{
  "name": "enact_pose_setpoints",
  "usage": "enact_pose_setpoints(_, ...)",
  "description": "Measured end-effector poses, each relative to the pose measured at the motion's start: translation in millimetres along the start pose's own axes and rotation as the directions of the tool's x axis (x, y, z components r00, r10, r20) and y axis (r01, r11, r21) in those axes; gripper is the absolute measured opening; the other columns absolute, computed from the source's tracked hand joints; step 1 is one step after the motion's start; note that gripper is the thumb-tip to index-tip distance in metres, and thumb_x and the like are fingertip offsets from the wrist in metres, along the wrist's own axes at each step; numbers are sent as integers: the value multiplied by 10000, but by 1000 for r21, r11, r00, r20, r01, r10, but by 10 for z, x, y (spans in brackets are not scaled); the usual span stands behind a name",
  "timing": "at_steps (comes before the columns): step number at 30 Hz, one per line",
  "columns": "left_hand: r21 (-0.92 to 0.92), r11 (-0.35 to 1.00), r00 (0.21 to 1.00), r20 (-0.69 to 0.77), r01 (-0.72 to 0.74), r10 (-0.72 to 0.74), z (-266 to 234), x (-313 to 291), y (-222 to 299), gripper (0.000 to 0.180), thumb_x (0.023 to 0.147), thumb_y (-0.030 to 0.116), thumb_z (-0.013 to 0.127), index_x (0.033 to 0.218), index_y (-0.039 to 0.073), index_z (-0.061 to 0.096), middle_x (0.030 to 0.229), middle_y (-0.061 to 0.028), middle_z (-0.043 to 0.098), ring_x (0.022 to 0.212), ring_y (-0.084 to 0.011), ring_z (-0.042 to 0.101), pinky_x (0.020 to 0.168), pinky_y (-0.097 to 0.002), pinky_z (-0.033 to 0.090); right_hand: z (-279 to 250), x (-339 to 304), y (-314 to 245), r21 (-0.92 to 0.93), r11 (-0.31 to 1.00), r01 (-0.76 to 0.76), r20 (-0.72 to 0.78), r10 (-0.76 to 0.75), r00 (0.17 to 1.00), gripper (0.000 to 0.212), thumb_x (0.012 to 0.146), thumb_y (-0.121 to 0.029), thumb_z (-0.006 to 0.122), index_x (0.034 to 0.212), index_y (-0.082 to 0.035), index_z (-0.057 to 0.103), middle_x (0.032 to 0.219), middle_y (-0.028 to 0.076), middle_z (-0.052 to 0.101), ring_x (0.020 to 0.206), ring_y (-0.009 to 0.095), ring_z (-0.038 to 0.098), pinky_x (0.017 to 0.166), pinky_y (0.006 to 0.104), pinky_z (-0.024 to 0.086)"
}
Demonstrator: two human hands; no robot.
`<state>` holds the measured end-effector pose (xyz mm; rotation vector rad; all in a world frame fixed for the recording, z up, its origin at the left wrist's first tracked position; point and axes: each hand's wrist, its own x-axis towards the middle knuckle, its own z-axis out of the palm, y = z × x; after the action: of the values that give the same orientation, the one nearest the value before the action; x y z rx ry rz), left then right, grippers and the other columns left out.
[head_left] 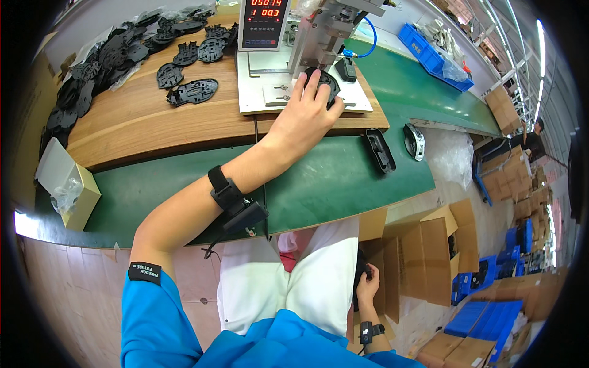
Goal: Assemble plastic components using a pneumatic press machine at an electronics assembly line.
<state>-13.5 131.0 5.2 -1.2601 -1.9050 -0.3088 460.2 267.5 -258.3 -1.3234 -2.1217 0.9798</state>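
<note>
My left hand (311, 104) reaches to the white bed of a bench press (322, 40). Its fingers spread over a black oval plastic shell (333, 86), thumb at the near edge, gripping it beneath the press head. My right hand (368, 286) hangs low beside my right thigh, next to an open cardboard box (423, 257). Its fingers curl round a black piece (363, 270), mostly hidden by the hand and my leg. Several loose black plastic shells (193, 92) with slots and ribs lie on the wooden board left of the press.
A large heap of black shells (113, 55) covers the board's far left. A hollow black part (379, 151) and a silver-and-black part (414, 142) lie on the green table (307, 178). A small open carton (83, 199) stands left; a blue basket (429, 55) sits back right.
</note>
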Motion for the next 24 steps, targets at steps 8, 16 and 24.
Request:
enact_pose_setpoints(8, -140, 990, 995, 98, 0, 14, -63, 80, -62, 374, 881, 30, 611, 1253, 73, 606, 1166, -205, 582, 1174, -390, 612, 1092, -482, 480, 25, 43, 893, 24, 941, -338, -15, 338, 941, 338, 913, 23, 616, 1250, -1, 629, 1145, 155, 692, 1048, 246, 665, 917, 365, 521)
enact_pose_setpoints(16, -200, 978, 980, 199, 63, -22, -104, 83, -82, 391, 869, 27, 620, 1257, 70, 608, 1135, -196, 580, 1140, -379, 632, 1044, -471, 504, 114, 74, 1146, 6, 892, -451, 2, 451, 892, 352, 921, 20, 618, 1272, -16, 620, 1121, 131, 686, 970, 225, 660, 859, 349, 532)
enact_pose_setpoints(24, -186, 981, 991, 111, -53, 75, -98, 84, -174, 409, 874, 47, 585, 1282, 73, 570, 1158, -189, 561, 1166, -355, 624, 1031, -440, 513, 219, 16, 1817, -20, 904, -428, 155, 426, 892, 341, 939, -95, 694, 1270, -22, 664, 1055, 119, 727, 974, 198, 680, 855, 343, 544)
